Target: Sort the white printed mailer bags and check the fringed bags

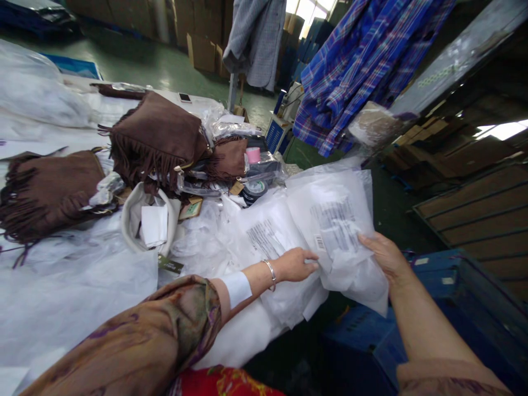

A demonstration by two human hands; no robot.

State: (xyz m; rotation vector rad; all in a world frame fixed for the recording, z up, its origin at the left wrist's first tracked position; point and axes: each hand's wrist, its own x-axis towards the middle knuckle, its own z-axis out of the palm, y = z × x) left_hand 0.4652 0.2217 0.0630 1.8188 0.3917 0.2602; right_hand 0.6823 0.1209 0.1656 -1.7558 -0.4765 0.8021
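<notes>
A translucent plastic bag (pixel 342 220) with printed black text and a barcode label hangs at the right end of the table. My right hand (pixel 385 256) is closed on its right edge, thumb on the front face. At the bag's lower left edge is my left hand (pixel 295 265), its fingers bent together and pinching the plastic; the fingertips are partly hidden. Beneath lies another printed plastic bag (pixel 268 236), on a stack of similar bags. A silver bangle (pixel 270 273) circles my left wrist.
Brown fringed bags (pixel 159 132) lie on the table around a white fabric container (pixel 127 220) with folded paper. Tape rolls (pixel 254 190) sit behind the stack. Blue crates (pixel 457 286) stand low on the right. A plaid shirt (pixel 350 66) hangs overhead near a metal post.
</notes>
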